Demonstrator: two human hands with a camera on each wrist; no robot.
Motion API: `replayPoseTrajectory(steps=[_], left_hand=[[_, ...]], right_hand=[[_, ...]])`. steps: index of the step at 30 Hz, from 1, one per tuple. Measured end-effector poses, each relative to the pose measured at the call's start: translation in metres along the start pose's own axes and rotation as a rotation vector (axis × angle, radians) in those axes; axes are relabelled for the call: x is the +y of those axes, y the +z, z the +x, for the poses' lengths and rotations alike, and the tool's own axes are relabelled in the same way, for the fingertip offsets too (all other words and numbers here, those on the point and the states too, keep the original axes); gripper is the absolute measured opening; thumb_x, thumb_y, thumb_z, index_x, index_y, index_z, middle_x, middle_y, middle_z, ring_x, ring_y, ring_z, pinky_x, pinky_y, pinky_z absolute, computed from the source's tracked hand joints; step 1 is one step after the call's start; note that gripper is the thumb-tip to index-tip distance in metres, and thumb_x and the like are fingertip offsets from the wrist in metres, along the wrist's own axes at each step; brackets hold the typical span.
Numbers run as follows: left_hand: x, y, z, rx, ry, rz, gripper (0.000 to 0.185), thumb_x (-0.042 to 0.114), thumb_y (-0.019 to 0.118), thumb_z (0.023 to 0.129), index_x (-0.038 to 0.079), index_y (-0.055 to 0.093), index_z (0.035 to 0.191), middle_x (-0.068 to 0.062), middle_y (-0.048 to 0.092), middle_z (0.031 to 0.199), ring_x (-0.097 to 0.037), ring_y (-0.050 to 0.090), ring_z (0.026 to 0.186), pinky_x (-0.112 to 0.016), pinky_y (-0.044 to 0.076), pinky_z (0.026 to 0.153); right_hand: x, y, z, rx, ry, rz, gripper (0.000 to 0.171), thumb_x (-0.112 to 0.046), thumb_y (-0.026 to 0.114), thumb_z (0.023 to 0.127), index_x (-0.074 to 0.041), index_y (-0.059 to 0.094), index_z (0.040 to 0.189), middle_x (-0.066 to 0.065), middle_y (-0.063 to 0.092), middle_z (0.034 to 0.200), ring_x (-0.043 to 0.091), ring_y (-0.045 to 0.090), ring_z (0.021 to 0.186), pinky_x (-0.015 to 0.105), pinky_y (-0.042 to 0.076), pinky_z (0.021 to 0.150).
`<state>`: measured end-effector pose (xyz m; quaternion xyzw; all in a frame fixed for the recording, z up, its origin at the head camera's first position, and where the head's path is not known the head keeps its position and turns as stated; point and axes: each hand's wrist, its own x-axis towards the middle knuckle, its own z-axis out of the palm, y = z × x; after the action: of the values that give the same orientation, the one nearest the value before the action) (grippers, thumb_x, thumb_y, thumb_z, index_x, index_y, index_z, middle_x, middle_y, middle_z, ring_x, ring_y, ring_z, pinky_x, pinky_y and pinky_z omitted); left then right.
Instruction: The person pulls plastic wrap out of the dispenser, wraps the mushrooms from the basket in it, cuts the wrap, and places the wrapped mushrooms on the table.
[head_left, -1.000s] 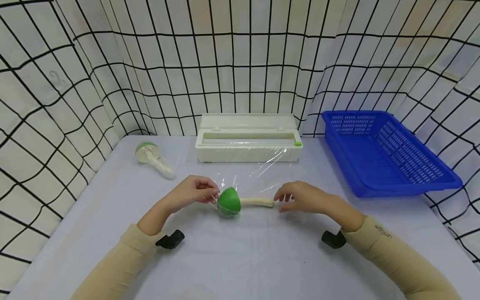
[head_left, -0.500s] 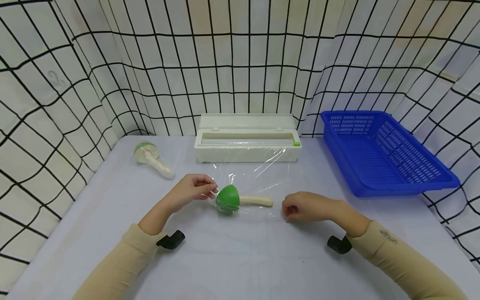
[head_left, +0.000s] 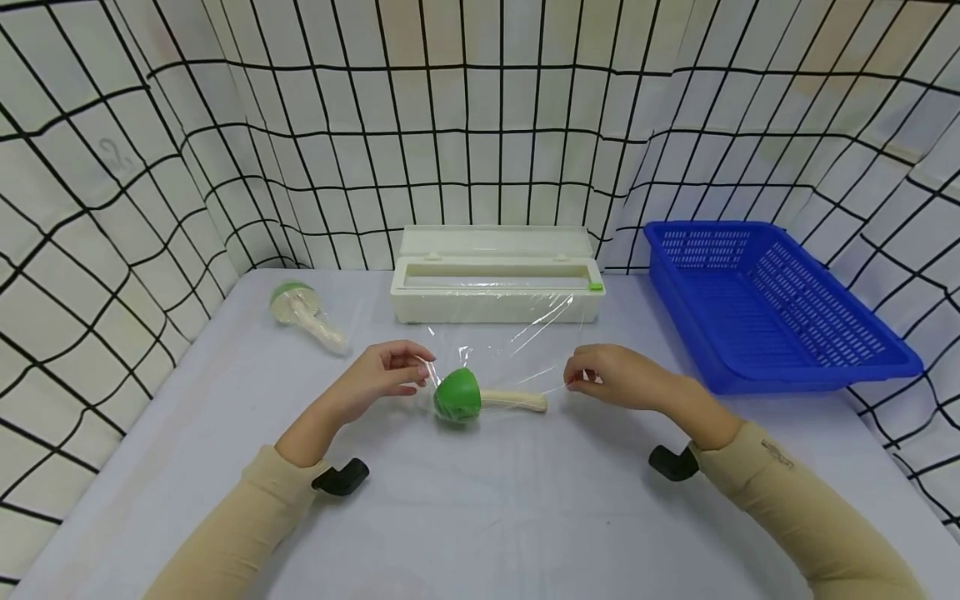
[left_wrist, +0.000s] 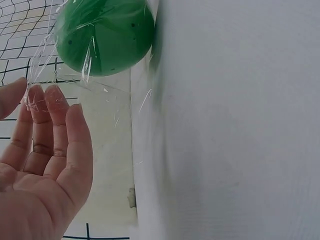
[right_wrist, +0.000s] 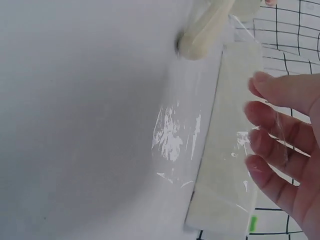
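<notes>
A toy mushroom (head_left: pixel 459 397) with a green cap and cream stem lies on its side, cap to the left, under clear cling film (head_left: pixel 517 343). The film runs back to a white dispenser (head_left: pixel 498 310) with its lid raised. My left hand (head_left: pixel 381 375) pinches the film just left of the cap; in the left wrist view, crinkled film gathers at the fingertips (left_wrist: pixel 56 95) below the green cap (left_wrist: pixel 107 42). My right hand (head_left: pixel 618 377) holds the film's right edge, slightly raised, beyond the stem end. The right wrist view shows film across its curled fingers (right_wrist: pixel 270 150).
Another film-wrapped mushroom (head_left: pixel 307 318) lies at the back left of the white table (head_left: pixel 480 533). A blue plastic basket (head_left: pixel 750 375) stands at the right. Black wire mesh (head_left: pixel 501 133) encloses the table at the back and sides.
My right hand drew back from the stem end, dipped towards the table, then rose with the film's edge. The left hand lifted slightly, keeping its pinch; the mushroom stays nearly in place.
</notes>
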<state>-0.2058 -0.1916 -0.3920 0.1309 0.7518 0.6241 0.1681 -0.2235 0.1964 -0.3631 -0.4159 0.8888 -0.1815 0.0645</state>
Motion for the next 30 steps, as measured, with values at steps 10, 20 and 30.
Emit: replayPoseTrajectory(steps=[10, 20, 30], left_hand=[[-0.006, -0.002, 0.005, 0.050, -0.010, -0.012, 0.041, 0.004, 0.066, 0.098, -0.017, 0.052, 0.131, 0.000, 0.065, 0.099, -0.017, 0.063, 0.096, -0.038, 0.057, 0.091], [-0.011, -0.004, 0.008, 0.131, 0.048, 0.036, 0.023, -0.005, 0.060, 0.099, -0.015, 0.059, 0.119, -0.008, 0.061, 0.109, -0.017, 0.058, 0.093, -0.027, 0.055, 0.082], [-0.007, 0.005, 0.007, 0.123, 0.159, 0.285, 0.031, -0.007, 0.050, 0.101, 0.000, 0.075, 0.118, -0.015, 0.060, 0.121, -0.032, 0.051, 0.107, -0.033, 0.047, 0.081]], right_hand=[[0.016, 0.010, 0.024, 0.137, 0.041, -0.027, 0.004, -0.004, 0.071, 0.096, -0.005, 0.075, 0.097, -0.003, 0.065, 0.089, 0.015, 0.059, 0.082, 0.032, 0.053, 0.074], [0.024, 0.021, 0.036, 0.102, 0.127, -0.004, 0.005, -0.004, 0.071, 0.095, -0.005, 0.076, 0.097, -0.001, 0.067, 0.087, 0.014, 0.060, 0.080, 0.033, 0.053, 0.074], [0.025, 0.026, 0.038, 0.086, 0.228, 0.007, 0.011, -0.004, 0.071, 0.096, -0.006, 0.076, 0.105, 0.001, 0.067, 0.087, 0.017, 0.061, 0.081, 0.038, 0.054, 0.076]])
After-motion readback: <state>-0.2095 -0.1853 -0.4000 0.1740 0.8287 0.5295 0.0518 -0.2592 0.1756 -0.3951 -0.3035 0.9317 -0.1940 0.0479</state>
